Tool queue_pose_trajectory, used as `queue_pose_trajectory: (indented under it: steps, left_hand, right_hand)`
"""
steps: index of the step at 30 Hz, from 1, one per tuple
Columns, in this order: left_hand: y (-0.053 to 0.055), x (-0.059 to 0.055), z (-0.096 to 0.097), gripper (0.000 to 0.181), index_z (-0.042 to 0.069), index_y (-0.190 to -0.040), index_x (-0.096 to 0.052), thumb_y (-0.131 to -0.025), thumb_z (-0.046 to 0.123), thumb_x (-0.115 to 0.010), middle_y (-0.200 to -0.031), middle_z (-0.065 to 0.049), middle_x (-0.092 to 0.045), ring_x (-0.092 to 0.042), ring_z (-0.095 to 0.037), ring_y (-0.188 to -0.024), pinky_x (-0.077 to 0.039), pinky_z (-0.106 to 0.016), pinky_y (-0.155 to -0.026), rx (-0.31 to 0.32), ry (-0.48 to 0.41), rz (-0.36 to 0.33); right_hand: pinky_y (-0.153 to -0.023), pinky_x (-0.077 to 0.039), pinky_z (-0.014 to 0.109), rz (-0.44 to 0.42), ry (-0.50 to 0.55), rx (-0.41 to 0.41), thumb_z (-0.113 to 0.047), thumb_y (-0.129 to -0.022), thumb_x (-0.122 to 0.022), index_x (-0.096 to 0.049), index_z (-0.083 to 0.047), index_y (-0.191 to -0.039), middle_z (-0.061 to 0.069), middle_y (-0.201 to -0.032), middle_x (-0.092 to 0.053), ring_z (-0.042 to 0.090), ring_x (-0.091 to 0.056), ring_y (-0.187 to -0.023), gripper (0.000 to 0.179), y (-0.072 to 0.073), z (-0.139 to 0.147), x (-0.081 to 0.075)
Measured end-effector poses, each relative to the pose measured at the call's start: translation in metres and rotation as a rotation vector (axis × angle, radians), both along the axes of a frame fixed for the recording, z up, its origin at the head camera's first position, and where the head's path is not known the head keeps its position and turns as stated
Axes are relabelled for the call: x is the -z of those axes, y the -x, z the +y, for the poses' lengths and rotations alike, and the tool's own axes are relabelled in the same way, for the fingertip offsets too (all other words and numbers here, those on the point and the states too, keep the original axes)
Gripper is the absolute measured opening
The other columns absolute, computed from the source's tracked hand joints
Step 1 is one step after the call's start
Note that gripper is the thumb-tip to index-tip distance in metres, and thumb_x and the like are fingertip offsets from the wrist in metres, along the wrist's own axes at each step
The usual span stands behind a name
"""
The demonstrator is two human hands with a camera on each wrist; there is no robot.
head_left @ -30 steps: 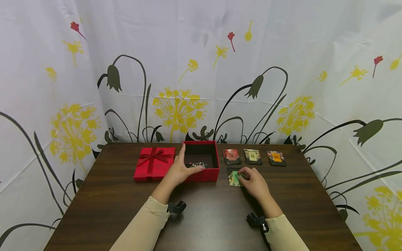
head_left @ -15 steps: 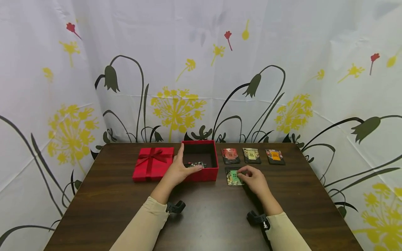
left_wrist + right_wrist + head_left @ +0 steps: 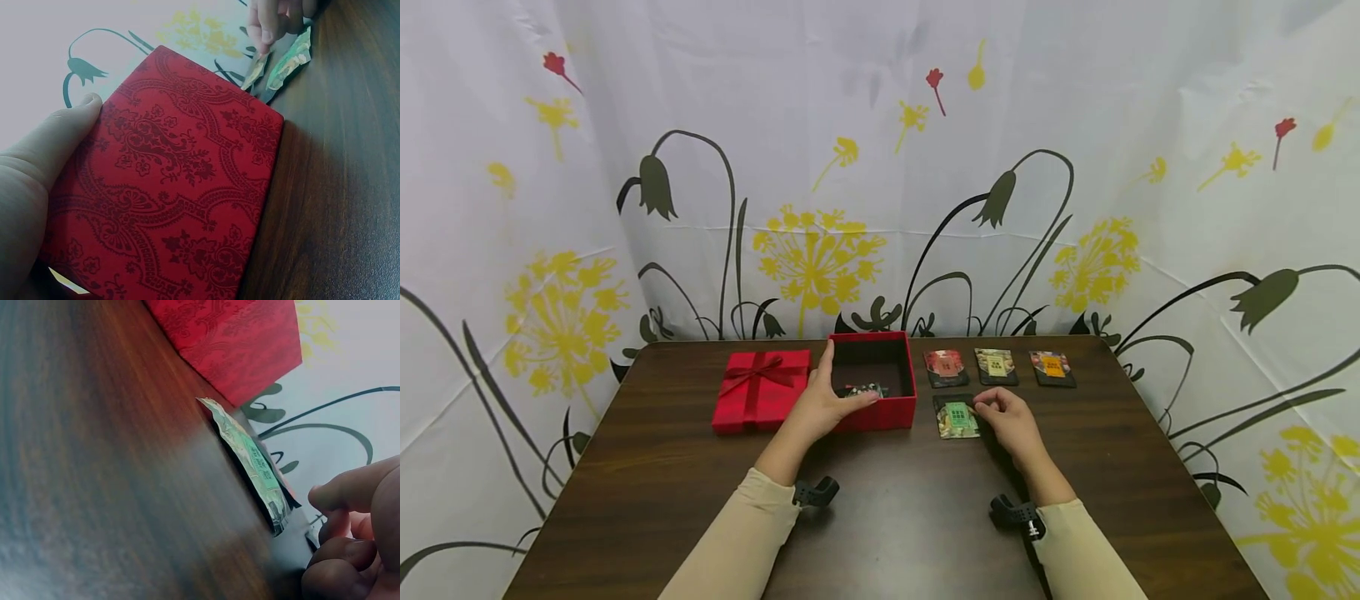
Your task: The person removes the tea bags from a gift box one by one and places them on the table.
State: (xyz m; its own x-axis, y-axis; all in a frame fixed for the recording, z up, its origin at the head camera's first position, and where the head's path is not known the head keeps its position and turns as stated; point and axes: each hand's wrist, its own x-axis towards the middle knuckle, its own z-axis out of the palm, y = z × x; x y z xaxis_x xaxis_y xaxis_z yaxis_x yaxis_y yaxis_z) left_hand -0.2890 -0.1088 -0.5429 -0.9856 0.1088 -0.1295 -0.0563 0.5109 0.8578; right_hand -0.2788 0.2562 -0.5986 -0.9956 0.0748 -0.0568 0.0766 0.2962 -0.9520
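Note:
In the head view, my left hand (image 3: pixel 820 406) grips the open red box (image 3: pixel 887 414) at its left side, with the thumb lying along the front rim. A small packet with multicoloured contents (image 3: pixel 865 391) lies inside, partly hidden by the thumb. The left wrist view shows the box's patterned red wall (image 3: pixel 169 175). My right hand (image 3: pixel 1011 425) hovers at the right edge of a flat packet with a green label (image 3: pixel 957 417). Its fingers are loosely bent, and the right wrist view shows a gap between the fingertips (image 3: pixel 317 499) and the packet (image 3: pixel 250 459).
Left of the box lies a red lid with a ribbon bow (image 3: pixel 760 392). Behind the green packet, three more packets stand in a row: red (image 3: pixel 947 368), pale yellow (image 3: pixel 997 367) and orange (image 3: pixel 1053 368). A flowered curtain (image 3: pixel 880 167) hangs behind the wooden table (image 3: pixel 887 517).
My right hand has drawn off the green-labelled packet towards its right edge, uncovering more of the label. The left hand stays on the box. The head view has shifted slightly.

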Motion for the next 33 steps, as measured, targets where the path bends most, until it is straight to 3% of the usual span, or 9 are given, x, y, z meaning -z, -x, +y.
queue_pose_trajectory:
  steps: [8, 14, 22, 26, 33]
  left_hand:
    - [-0.002, 0.004, 0.001, 0.136, 0.046, -0.173, 0.01, -0.081, 0.072, -0.087, -0.184, -0.017, -0.007, -0.014, -0.048, -0.169, -0.031, -0.078, -0.124, -0.002, 0.004, -0.006]
    - [-0.001, 0.002, 0.0, 0.132, 0.044, -0.174, 0.008, -0.086, 0.062, -0.087, -0.184, -0.017, -0.008, -0.017, -0.049, -0.168, -0.032, -0.078, -0.123, -0.003, -0.014, 0.012]
    - [-0.001, 0.0, -0.001, 0.132, 0.043, -0.174, 0.009, -0.085, 0.063, -0.087, -0.184, -0.018, -0.009, -0.02, -0.05, -0.167, -0.032, -0.078, -0.123, -0.003, -0.006, 0.003]
    - [0.0, 0.001, -0.002, 0.134, 0.043, -0.174, 0.009, -0.083, 0.067, -0.087, -0.183, -0.019, -0.009, -0.022, -0.051, -0.166, -0.033, -0.078, -0.122, -0.003, -0.009, 0.008]
    - [0.0, 0.003, -0.001, 0.133, 0.045, -0.174, 0.008, -0.084, 0.065, -0.087, -0.184, -0.019, -0.007, -0.012, -0.051, -0.168, -0.03, -0.08, -0.123, -0.005, -0.013, 0.001]
  right_hand:
    - [-0.046, -0.03, 0.024, -0.051, 0.074, 0.018, -0.019, -0.108, -0.069, -0.073, -0.002, -0.118, -0.007, -0.065, -0.042, 0.007, -0.033, -0.047, 0.021, 0.0, 0.003, 0.003]
    - [-0.045, -0.03, 0.024, -0.039, 0.109, 0.02, -0.019, -0.108, -0.068, -0.072, -0.001, -0.118, -0.007, -0.064, -0.043, 0.009, -0.034, -0.046, 0.021, 0.0, 0.0, -0.001]
    - [-0.045, -0.028, 0.023, -0.015, 0.189, 0.117, -0.015, -0.109, -0.064, -0.069, 0.0, -0.121, -0.009, -0.063, -0.04, 0.008, -0.031, -0.045, 0.02, -0.004, -0.003, 0.0]
    - [-0.044, -0.027, 0.023, -0.024, 0.219, 0.125, -0.015, -0.11, -0.064, -0.068, -0.001, -0.12, -0.009, -0.063, -0.04, 0.007, -0.03, -0.045, 0.018, -0.004, -0.004, 0.0]
    - [-0.044, -0.026, 0.022, -0.053, 0.26, 0.123, -0.018, -0.111, -0.063, -0.064, 0.002, -0.126, -0.011, -0.057, -0.038, 0.006, -0.028, -0.043, 0.026, -0.006, -0.007, -0.009]
